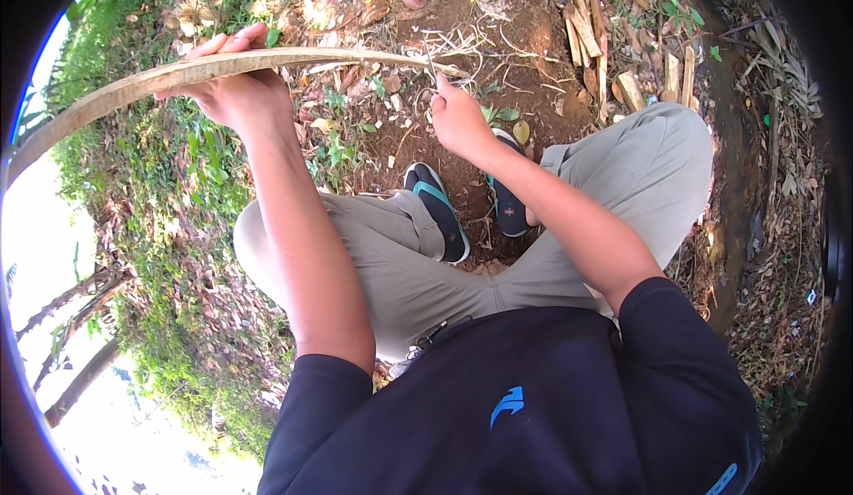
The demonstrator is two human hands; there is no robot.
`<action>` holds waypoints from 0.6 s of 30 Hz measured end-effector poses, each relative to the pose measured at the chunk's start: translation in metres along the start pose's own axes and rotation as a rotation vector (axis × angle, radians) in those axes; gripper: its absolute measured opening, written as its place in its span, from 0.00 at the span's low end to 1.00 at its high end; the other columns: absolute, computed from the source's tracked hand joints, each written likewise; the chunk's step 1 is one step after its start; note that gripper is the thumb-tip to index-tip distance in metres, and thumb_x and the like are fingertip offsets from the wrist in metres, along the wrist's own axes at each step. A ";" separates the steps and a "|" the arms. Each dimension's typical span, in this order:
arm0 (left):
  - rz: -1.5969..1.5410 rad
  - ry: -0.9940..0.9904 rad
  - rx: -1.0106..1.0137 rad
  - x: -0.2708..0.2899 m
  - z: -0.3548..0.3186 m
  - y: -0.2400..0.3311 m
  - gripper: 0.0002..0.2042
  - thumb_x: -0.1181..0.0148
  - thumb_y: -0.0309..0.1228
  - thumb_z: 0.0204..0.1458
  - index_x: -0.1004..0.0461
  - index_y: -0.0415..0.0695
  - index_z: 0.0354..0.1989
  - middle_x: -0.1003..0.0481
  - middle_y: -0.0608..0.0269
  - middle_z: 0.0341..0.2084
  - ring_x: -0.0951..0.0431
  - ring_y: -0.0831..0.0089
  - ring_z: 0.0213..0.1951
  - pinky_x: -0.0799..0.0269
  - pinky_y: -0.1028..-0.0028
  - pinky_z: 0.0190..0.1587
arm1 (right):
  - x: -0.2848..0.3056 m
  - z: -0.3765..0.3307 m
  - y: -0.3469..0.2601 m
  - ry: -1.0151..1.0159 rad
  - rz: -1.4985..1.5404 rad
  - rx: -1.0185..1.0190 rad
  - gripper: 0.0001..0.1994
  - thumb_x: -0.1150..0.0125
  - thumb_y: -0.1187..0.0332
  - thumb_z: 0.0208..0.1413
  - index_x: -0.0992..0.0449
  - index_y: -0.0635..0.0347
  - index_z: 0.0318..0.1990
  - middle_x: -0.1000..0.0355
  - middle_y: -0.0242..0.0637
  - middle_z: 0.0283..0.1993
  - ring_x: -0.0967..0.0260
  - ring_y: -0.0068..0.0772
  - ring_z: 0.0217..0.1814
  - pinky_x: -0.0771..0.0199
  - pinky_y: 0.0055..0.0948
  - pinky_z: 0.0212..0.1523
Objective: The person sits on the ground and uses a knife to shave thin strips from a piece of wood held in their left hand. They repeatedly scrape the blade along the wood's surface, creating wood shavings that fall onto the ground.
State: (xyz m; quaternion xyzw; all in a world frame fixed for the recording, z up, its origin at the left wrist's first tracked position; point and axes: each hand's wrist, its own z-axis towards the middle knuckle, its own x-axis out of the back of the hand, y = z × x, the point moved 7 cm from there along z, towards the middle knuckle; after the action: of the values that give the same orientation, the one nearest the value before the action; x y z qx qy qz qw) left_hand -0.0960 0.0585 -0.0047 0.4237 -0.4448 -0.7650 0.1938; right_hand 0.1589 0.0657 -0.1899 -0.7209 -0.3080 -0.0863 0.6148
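Observation:
My left hand grips a long, pale strip of split bamboo that runs from the far left edge across to its tip above my right hand. My right hand is closed around a thin knife, whose blade points up against the strip's right end. I am squatting, with both knees in grey trousers spread apart and both feet in dark sandals on the bare soil below the hands.
Several cut bamboo pieces lie piled on the ground at the upper right. Dry leaves and small green plants cover the soil. A grassy slope drops away on the left. A dirt ridge runs down the right side.

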 end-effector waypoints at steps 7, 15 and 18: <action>-0.058 -0.363 0.005 -0.020 -0.001 0.004 0.39 0.49 0.63 0.47 0.39 0.36 0.51 0.24 0.52 0.37 0.21 0.55 0.45 0.27 0.57 0.55 | -0.003 0.016 -0.001 -0.055 0.155 -0.097 0.25 0.58 0.70 0.61 0.41 0.72 0.65 0.26 0.61 0.36 0.26 0.53 0.37 0.28 0.43 0.40; 0.024 -0.324 -0.043 -0.024 -0.009 0.010 0.30 0.30 0.45 0.48 0.33 0.38 0.53 0.26 0.61 0.43 0.25 0.69 0.47 0.31 0.67 0.55 | 0.046 0.028 0.002 0.049 -0.103 -0.001 0.18 0.53 0.66 0.61 0.27 0.62 0.55 0.25 0.60 0.40 0.26 0.58 0.44 0.26 0.45 0.46; 0.117 -0.258 -0.086 -0.022 -0.009 0.013 0.27 0.29 0.43 0.48 0.30 0.37 0.50 0.25 0.62 0.42 0.25 0.71 0.46 0.31 0.70 0.53 | 0.056 0.024 0.001 -0.043 -0.165 -0.081 0.17 0.51 0.64 0.61 0.25 0.59 0.54 0.26 0.61 0.39 0.26 0.59 0.45 0.27 0.45 0.47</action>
State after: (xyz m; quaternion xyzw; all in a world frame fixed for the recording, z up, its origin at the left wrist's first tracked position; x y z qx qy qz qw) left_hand -0.0771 0.0618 0.0151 0.2864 -0.4567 -0.8188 0.1973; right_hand 0.1983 0.1070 -0.1681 -0.7190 -0.3755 -0.1336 0.5693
